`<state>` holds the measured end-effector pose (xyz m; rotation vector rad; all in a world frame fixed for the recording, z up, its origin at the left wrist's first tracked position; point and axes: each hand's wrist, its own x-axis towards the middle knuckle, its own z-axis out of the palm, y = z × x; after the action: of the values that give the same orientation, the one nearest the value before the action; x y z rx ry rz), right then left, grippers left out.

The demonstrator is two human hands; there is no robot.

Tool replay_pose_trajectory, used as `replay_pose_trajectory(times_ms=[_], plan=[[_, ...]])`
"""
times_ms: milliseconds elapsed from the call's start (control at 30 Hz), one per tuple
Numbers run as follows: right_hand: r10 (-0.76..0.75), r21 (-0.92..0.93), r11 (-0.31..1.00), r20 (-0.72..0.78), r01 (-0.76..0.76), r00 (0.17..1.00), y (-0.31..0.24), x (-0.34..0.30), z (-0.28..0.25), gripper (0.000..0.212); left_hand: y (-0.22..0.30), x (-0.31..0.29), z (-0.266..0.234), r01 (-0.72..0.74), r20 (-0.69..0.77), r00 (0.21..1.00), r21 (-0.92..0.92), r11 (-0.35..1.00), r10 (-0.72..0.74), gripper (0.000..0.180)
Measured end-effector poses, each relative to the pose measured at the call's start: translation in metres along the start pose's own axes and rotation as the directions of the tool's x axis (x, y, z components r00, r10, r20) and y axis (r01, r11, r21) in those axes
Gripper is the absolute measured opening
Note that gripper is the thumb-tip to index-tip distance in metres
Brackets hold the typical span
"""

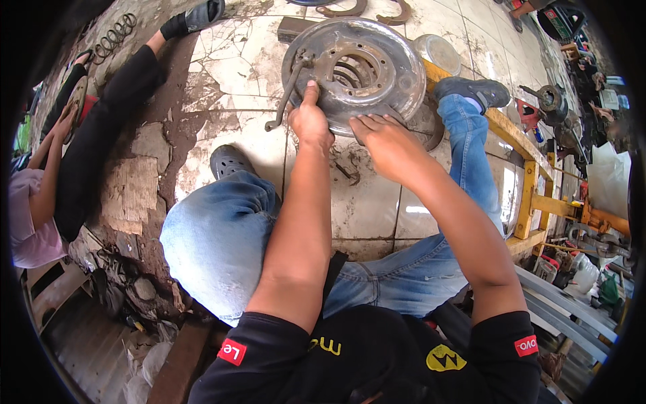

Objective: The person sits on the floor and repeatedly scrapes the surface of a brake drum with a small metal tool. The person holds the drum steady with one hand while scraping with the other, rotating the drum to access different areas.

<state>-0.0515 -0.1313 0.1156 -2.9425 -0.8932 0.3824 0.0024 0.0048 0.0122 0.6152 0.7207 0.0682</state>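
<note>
A round, dirty metal brake backing plate (404, 71), with a large centre hole and bolt holes, rests before me, its near edge toward me. My left hand (310, 121) grips its near-left rim, thumb on the upper face. A curved metal lever (288, 94) is attached at the plate's left side, just beside that thumb. My right hand (387, 141) is closed, knuckles up, at the plate's near-right rim. Beneath its fingers shows a dark grey flat piece (389, 112), pressed against the plate; its kind is unclear.
Curved brake shoes (393, 12) lie beyond the plate near a dark block (295, 29) and a round tin (439, 54). A yellow metal frame (525, 145) stands right. Another person (101, 128) sits left, near a coil spring (116, 37). Tools and parts crowd the far right.
</note>
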Motion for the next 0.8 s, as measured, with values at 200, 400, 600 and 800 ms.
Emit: replay_pose_trajectory(times_ms=[200, 400, 600, 800], plan=[[-0.005, -0.050, 0.999, 0.031, 0.006, 1.000, 0.024, -0.011, -0.015, 0.047, -0.009, 0.009, -0.004, -0.073, -0.040, 0.996, 0.038, 0.997, 0.074, 0.050], [0.116, -0.002, 0.993, 0.066, -0.116, 0.991, 0.021, -0.010, -0.037, 0.062, -0.006, 0.003, -0.004, -0.047, -0.052, 0.997, 0.019, 0.999, 0.048, 0.050], [0.018, -0.153, 0.988, -0.079, -0.030, 0.997, 0.019, -0.009, 0.006, 0.042, -0.007, 0.001, -0.001, -0.039, -0.020, 0.999, 0.010, 0.999, 0.039, 0.052], [0.022, -0.118, 0.993, -0.055, -0.028, 0.998, 0.008, -0.012, 0.002, 0.038, -0.012, 0.007, -0.003, -0.097, -0.055, 0.993, 0.059, 0.993, 0.101, 0.052]])
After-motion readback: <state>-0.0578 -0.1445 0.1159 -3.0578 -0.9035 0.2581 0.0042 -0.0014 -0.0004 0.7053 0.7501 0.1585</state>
